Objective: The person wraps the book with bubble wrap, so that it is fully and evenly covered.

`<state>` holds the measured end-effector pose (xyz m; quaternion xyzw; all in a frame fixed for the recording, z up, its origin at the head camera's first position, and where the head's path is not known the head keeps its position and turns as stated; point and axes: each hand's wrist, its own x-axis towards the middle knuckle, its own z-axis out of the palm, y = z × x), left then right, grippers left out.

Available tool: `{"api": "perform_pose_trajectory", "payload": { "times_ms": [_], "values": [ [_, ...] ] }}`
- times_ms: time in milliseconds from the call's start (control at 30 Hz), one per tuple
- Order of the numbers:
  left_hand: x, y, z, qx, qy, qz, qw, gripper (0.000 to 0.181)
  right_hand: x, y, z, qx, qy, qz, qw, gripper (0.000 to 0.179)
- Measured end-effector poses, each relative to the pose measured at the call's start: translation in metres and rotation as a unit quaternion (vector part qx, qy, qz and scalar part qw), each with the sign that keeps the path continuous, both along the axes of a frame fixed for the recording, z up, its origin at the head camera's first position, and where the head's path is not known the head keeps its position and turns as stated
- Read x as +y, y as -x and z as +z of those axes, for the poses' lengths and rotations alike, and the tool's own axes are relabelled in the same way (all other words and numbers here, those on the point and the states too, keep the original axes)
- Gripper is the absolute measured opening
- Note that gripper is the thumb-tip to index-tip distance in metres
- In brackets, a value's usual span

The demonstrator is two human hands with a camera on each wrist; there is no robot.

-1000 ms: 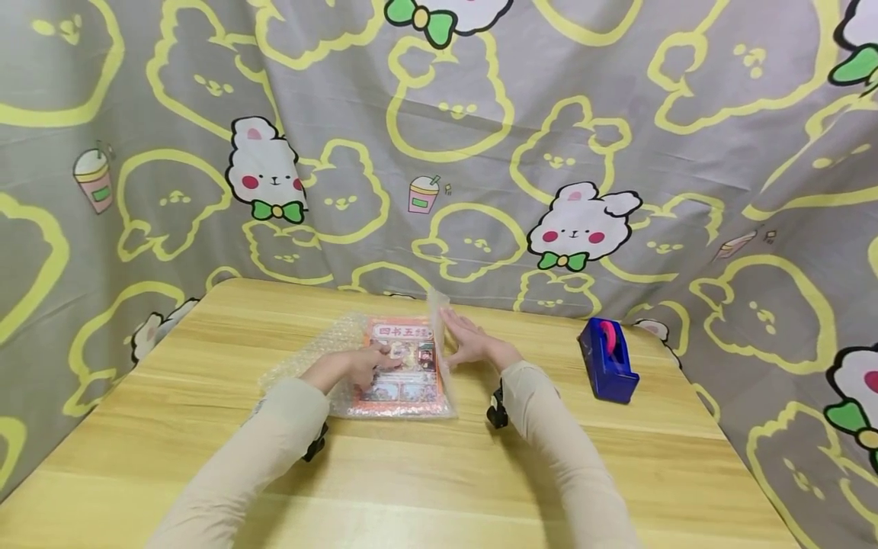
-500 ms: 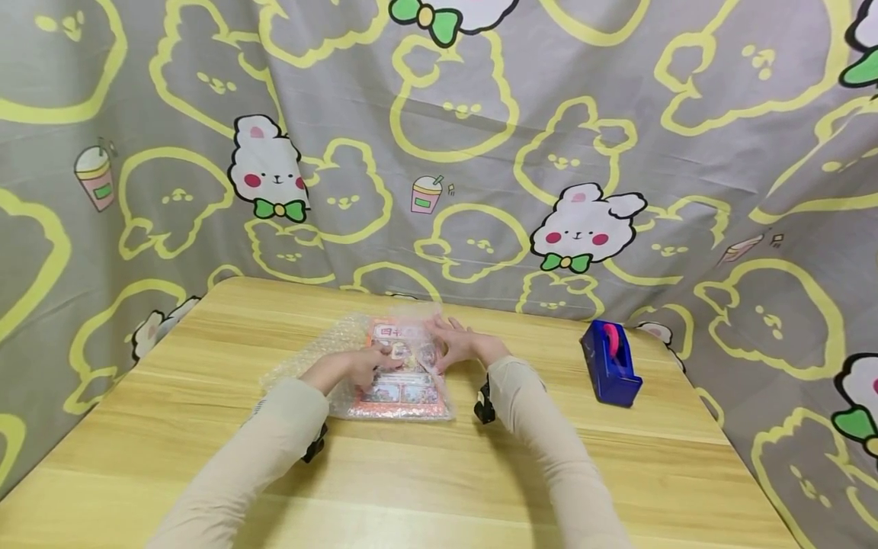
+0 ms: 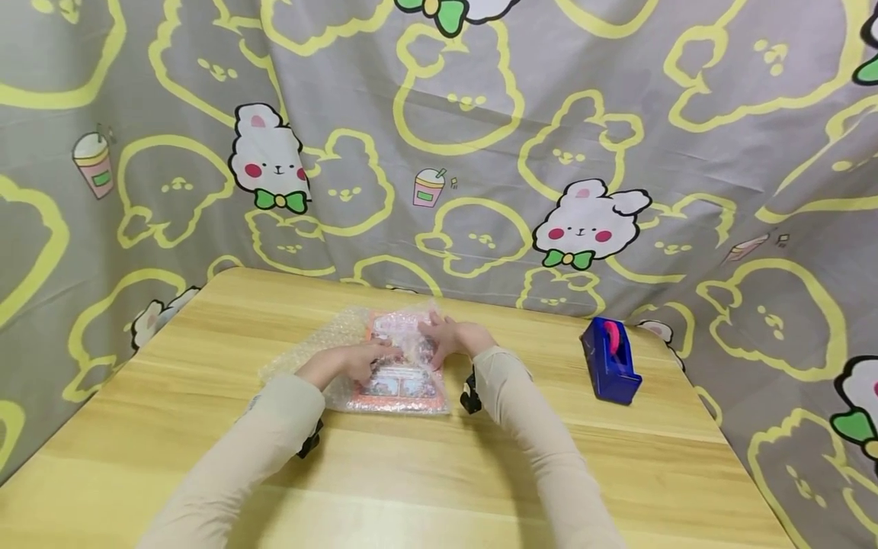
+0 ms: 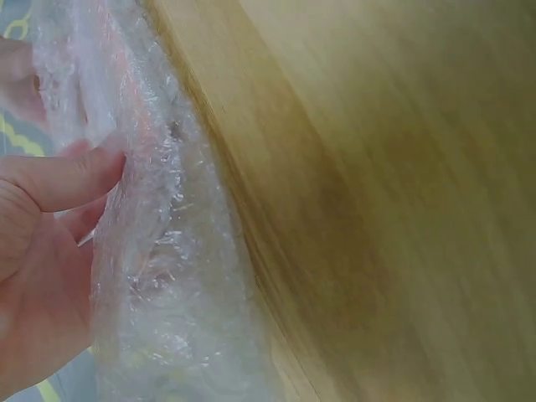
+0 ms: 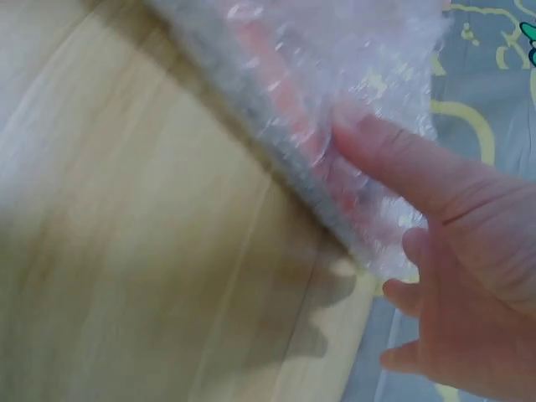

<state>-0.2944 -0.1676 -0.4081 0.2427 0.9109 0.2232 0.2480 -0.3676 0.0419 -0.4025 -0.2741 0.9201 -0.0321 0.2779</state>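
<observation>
A book with an orange-red cover (image 3: 400, 387) lies on the wooden table, wrapped in clear bubble wrap (image 3: 315, 341). One flap of the wrap, folded in from the right, covers the upper right of the cover. My left hand (image 3: 357, 361) rests on the book with its fingers reaching across the middle of the cover. My right hand (image 3: 449, 339) presses the folded flap down at the book's right side. In the right wrist view its thumb (image 5: 389, 155) lies straight on the wrap. The left wrist view has the left thumb (image 4: 75, 177) against the wrap.
A blue tape dispenser (image 3: 610, 366) with a pink core stands on the right of the wooden table (image 3: 384, 480). A grey curtain (image 3: 473, 175) with rabbit drawings hangs behind the table's far edge and along both sides.
My right hand has moved left, folding the upright right flap of bubble wrap over onto the cover. The left hand has stayed on the book.
</observation>
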Motion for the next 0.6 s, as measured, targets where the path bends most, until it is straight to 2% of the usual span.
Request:
{"api": "perform_pose_trajectory", "payload": {
  "times_ms": [167,233,333,467,533,600],
  "values": [
    [0.004,0.004,-0.001,-0.043,-0.048,0.028,0.9975,0.096,-0.002,-0.004,0.006,0.025,-0.044,-0.005,0.9987,0.095],
    [0.004,0.004,-0.001,-0.049,-0.049,0.034,0.997,0.102,-0.003,-0.004,0.006,0.032,-0.051,-0.006,0.9982,0.095],
    [0.004,0.004,0.0,-0.028,-0.015,0.027,0.9991,0.105,-0.003,-0.003,0.003,0.032,-0.041,-0.01,0.9986,0.096],
    [0.005,0.003,0.002,0.012,0.035,0.003,0.9993,0.093,0.001,-0.001,-0.002,0.006,0.003,-0.018,0.9998,0.096],
    [0.006,0.002,0.003,0.016,0.04,0.0,0.9991,0.088,0.004,0.0,-0.005,-0.007,0.031,-0.018,0.9993,0.097],
    [0.007,0.002,0.004,0.007,0.036,0.013,0.9993,0.086,0.007,0.002,-0.006,-0.022,0.055,-0.016,0.9981,0.097]
  ]
}}
